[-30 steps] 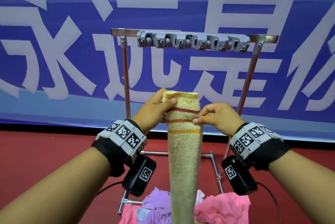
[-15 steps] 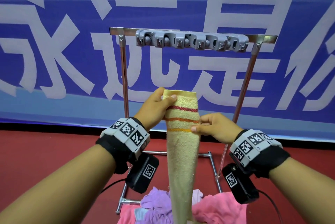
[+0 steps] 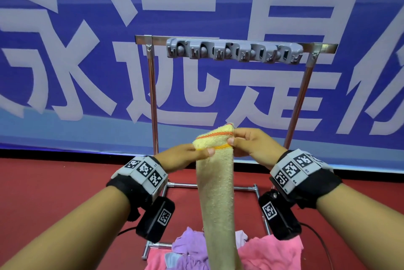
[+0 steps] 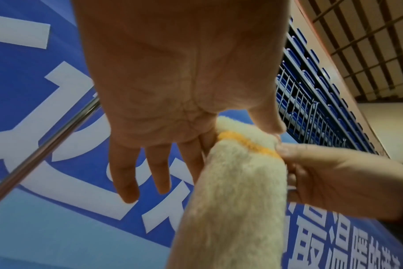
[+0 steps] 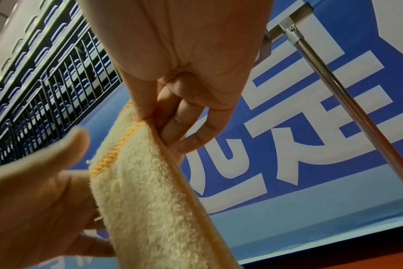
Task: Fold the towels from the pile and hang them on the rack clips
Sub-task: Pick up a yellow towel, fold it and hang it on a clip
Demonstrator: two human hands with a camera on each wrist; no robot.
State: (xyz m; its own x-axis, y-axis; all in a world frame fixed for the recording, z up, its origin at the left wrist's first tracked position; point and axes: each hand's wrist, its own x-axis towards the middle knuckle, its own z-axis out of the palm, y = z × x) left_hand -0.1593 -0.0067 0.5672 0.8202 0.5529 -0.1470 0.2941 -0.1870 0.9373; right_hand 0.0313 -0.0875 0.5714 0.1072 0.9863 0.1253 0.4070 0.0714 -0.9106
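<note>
A yellow towel (image 3: 215, 193), folded into a narrow strip with red and orange stripes near its top, hangs straight down in front of me. My left hand (image 3: 197, 153) pinches its left edge at the yellow stripe between thumb and forefinger; in the left wrist view the left hand (image 4: 242, 135) keeps its other fingers straight. My right hand (image 3: 234, 138) pinches the right edge a little higher, and the right wrist view shows the right hand (image 5: 154, 118) with fingers curled behind the towel (image 5: 150, 191). The striped top end leans back. The grey clip strip (image 3: 234, 51) on the rack stands above, with nothing in it.
The metal rack (image 3: 153, 99) stands on red floor before a blue banner. Its base bars (image 3: 181, 185) run behind the towel. A pile of pink towels (image 3: 271, 254) and purple towels (image 3: 190, 245) lies at the rack's foot, below my wrists.
The towel's striped top has bent over backward. My left hand dropped from the top edge to the yellow stripe, and my right hand rose slightly.
</note>
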